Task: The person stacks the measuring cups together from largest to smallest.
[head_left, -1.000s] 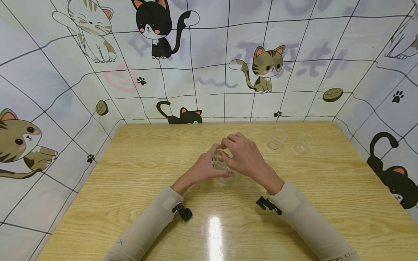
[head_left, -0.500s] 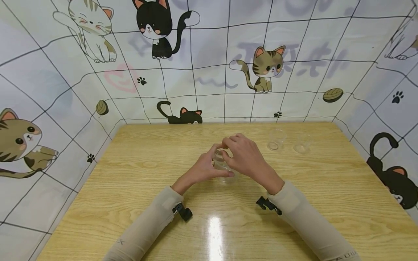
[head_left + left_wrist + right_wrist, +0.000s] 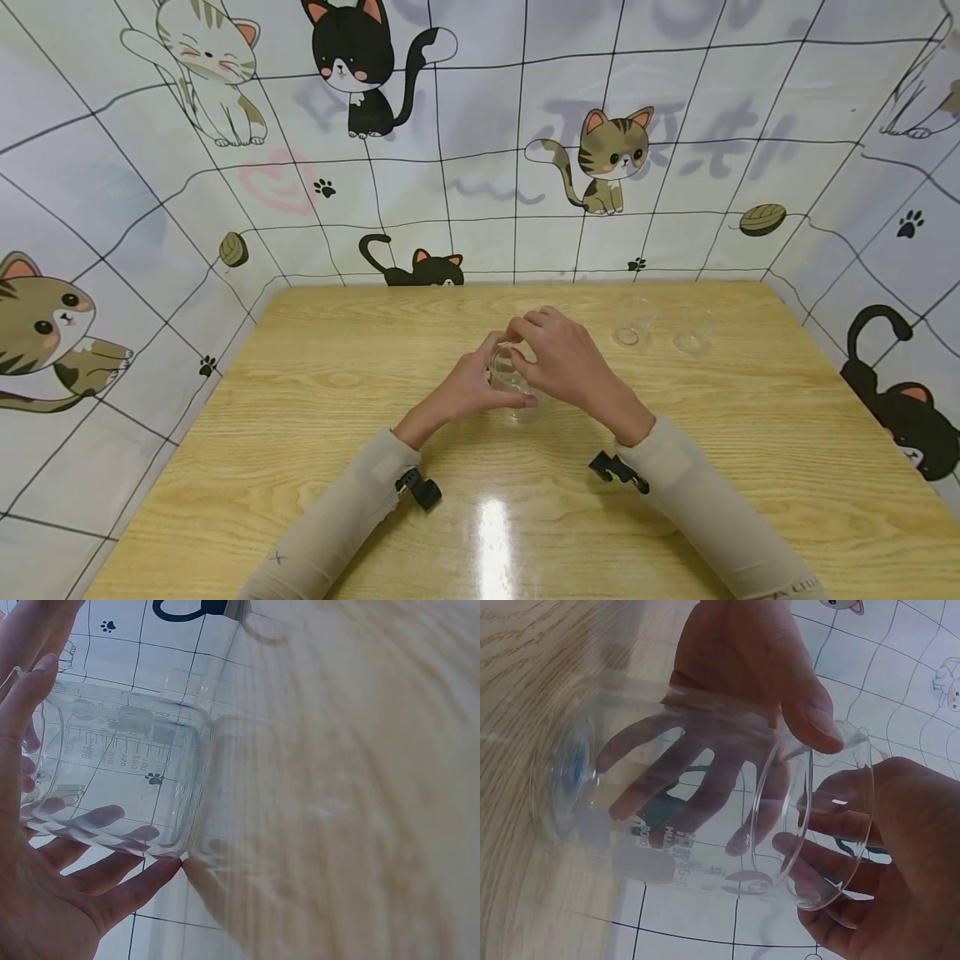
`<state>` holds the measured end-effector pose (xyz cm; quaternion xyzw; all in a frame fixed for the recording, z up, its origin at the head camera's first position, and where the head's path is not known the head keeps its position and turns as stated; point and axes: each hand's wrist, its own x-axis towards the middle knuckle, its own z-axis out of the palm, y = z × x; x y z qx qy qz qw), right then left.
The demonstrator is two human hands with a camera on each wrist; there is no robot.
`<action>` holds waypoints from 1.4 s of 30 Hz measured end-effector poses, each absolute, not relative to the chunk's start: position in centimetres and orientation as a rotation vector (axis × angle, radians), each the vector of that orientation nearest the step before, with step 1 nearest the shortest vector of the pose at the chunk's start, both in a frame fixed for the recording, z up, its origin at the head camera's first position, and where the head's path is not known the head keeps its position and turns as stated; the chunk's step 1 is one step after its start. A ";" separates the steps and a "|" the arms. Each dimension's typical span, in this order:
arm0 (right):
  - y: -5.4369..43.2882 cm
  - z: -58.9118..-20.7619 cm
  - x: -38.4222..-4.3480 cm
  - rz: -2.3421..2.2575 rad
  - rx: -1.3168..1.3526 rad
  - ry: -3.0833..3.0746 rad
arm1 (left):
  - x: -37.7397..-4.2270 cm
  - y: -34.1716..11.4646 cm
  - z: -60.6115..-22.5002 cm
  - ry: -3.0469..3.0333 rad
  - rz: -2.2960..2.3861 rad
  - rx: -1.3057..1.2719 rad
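On the wood-grain table (image 3: 315, 383), near its middle: one clear glass beaker (image 3: 507, 377) stands, with both hands of the person about it.
Direction of beaker: mouth up, base down to the wood; its long axis is close to vertical, as far as I can judge.
Left hand (image 3: 472, 383): fingers are spread and bent around the beaker's body, thumb on the near side, so they grasp the glass.
Right hand (image 3: 558, 354): it reaches over from above, and its curled fingers grip the glass at the mouth.
Mouth of beaker: two glass rings (image 3: 808, 791) show, one above the other; I cannot tell if a second vessel sits inside.
Printed scale (image 3: 124, 754): its numbers appear mirrored, and several are too faint to read.
Hidden parts: fingers cover some of the rim and the body.
Far right of table: first clear glass vessel (image 3: 634, 321) and second clear glass vessel (image 3: 693, 331), just beside each other; their pale outlines are hard to make out.
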<state>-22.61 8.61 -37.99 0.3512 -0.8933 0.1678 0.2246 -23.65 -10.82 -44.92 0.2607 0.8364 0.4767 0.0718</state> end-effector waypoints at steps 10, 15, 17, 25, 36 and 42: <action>9.2 -37.5 -22.8 0.555 1.058 -2.459 | -23.6 -10.8 -44.9 2.498 1.435 0.793; 9.6 -37.0 -22.9 0.613 1.109 -2.442 | -23.6 -10.9 -45.0 2.446 1.477 0.780; 10.0 -36.8 -22.9 0.626 1.099 -2.441 | -23.6 -10.9 -44.9 2.426 1.489 0.768; 12.2 -35.5 -23.7 0.678 1.047 -2.506 | -23.6 -10.8 -44.8 2.434 1.481 0.753; 14.9 -34.7 -24.4 0.699 0.880 -2.602 | -23.5 -10.7 -44.9 2.414 1.500 0.748; 15.5 -34.8 -25.0 0.685 0.806 -2.643 | -23.5 -10.8 -44.9 2.415 1.491 0.744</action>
